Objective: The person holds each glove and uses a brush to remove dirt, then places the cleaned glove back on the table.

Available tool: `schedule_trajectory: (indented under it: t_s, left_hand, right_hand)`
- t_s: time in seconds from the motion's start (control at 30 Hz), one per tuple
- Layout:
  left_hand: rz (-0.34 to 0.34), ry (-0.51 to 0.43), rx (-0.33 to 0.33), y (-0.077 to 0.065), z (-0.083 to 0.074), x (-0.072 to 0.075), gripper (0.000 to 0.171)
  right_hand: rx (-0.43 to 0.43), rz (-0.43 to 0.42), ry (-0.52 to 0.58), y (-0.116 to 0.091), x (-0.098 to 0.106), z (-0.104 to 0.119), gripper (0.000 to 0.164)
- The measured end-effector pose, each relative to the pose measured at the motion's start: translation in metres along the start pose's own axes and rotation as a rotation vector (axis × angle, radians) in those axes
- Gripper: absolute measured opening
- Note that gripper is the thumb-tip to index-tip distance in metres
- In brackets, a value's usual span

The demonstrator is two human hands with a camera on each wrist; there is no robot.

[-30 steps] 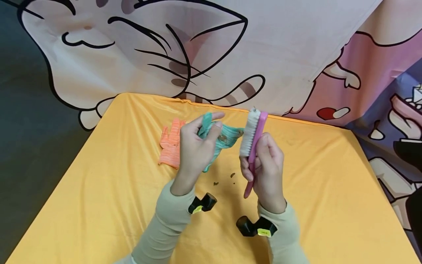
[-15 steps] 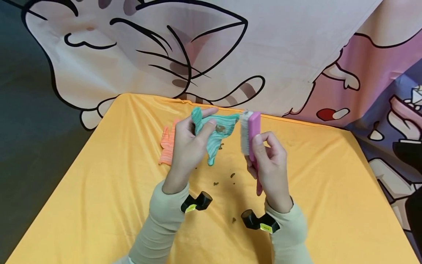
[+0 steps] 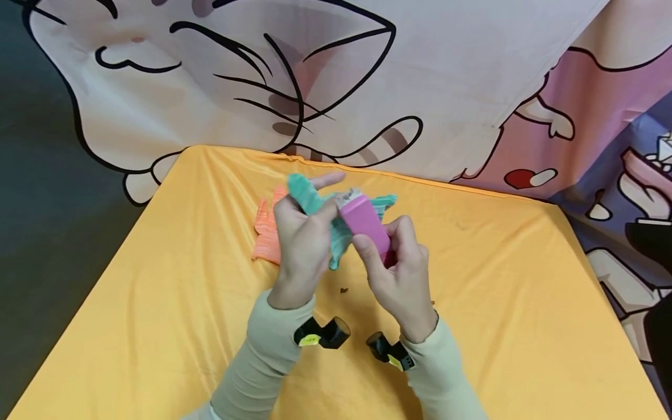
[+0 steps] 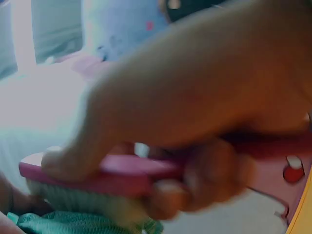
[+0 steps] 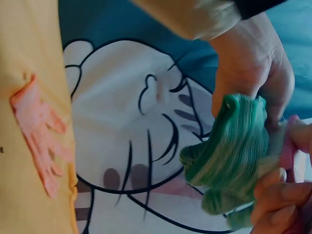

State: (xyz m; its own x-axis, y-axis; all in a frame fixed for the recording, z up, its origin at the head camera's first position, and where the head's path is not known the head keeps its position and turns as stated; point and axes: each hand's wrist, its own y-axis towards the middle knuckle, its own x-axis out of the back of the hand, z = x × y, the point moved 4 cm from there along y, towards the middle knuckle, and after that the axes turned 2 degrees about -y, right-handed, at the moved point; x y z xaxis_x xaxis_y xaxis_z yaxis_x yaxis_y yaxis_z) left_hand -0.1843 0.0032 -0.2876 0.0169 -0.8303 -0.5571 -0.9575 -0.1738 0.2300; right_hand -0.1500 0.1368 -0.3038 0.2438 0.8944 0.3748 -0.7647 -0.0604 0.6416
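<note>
My left hand (image 3: pixel 304 248) pinches a green striped knit glove (image 3: pixel 340 240) above the table. My right hand (image 3: pixel 403 277) grips a pink brush (image 3: pixel 366 220) by its handle, its back turned up toward the head camera. White bristles (image 4: pixel 73 197) lie against the glove in the left wrist view, where the brush is slightly blurred. From the right wrist, the glove hangs in folds below my left hand, with the brush pressed to its side. The brown patch on the glove is hidden behind the brush.
An orange knit glove (image 3: pixel 266 236) lies flat on the yellow tablecloth (image 3: pixel 184 326), partly behind my left hand. A small brown crumb (image 3: pixel 343 290) sits on the cloth below the hands. A cartoon-printed sheet (image 3: pixel 462 87) hangs behind the table.
My right hand has moved left and tilted the brush from upright beside the glove onto it, covering the brown patch. The left hand still holds the glove, with only slight movement.
</note>
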Motion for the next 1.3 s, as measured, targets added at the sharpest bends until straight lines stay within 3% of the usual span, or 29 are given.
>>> schedule_trajectory:
  t_s: [0.1, 0.2, 0.37, 0.47, 0.53, 0.63, 0.7, 0.77, 0.83, 0.9, 1.0, 1.1, 1.23, 1.3]
  left_hand:
    - [-0.079, -0.097, 0.051, 0.005, -0.002, 0.008, 0.025]
    - [-0.051, -0.07, 0.053, 0.006, -0.001, 0.011, 0.025]
    - [0.013, 0.207, -0.05, 0.006, -0.003, 0.01, 0.02]
    - [0.084, 0.38, -0.042, 0.007, -0.003, 0.009, 0.02]
    - [0.21, 0.406, 0.038, 0.007, 0.0, 0.004, 0.022]
    - [0.465, 0.312, 0.238, 0.003, 0.005, -0.004, 0.025]
    - [0.561, 0.177, 0.379, 0.001, 0.006, -0.006, 0.033]
    - [0.597, 0.077, 0.482, 0.0, 0.004, -0.004, 0.043]
    - [0.553, 0.062, 0.519, 0.002, 0.001, 0.0, 0.057]
    - [0.501, 0.087, 0.516, 0.005, -0.001, 0.005, 0.06]
    - [0.421, 0.145, 0.497, 0.009, -0.004, 0.011, 0.055]
    - [0.377, 0.125, 0.48, 0.013, -0.008, 0.018, 0.049]
    - [0.303, 0.064, 0.381, 0.019, -0.017, 0.03, 0.043]
    - [0.286, 0.056, 0.337, 0.021, -0.021, 0.033, 0.042]
  right_hand:
    - [-0.045, 0.062, -0.019, -0.002, 0.0, -0.006, 0.031]
    - [-0.109, 0.081, 0.032, -0.004, 0.007, -0.01, 0.024]
    - [-0.192, 0.009, 0.344, -0.003, 0.023, -0.004, 0.014]
    - [-0.159, -0.054, 0.514, -0.002, 0.026, 0.007, 0.013]
    - [-0.102, -0.072, 0.529, -0.001, 0.023, 0.013, 0.017]
    - [0.015, -0.065, 0.364, 0.001, 0.014, 0.019, 0.032]
    - [0.064, -0.058, 0.203, 0.002, 0.008, 0.02, 0.04]
    - [0.094, -0.046, 0.066, 0.002, 0.004, 0.019, 0.045]
    - [0.099, -0.029, 0.009, 0.002, 0.002, 0.017, 0.046]
    - [0.088, 0.0, -0.002, 0.002, 0.001, 0.013, 0.046]
    - [0.035, 0.046, 0.026, 0.003, 0.002, 0.001, 0.041]
    - [-0.048, 0.091, 0.053, 0.004, 0.006, -0.013, 0.032]
    - [-0.194, 0.087, 0.077, 0.007, 0.018, -0.03, 0.024]
    - [-0.254, 0.057, 0.168, 0.009, 0.024, -0.034, 0.021]
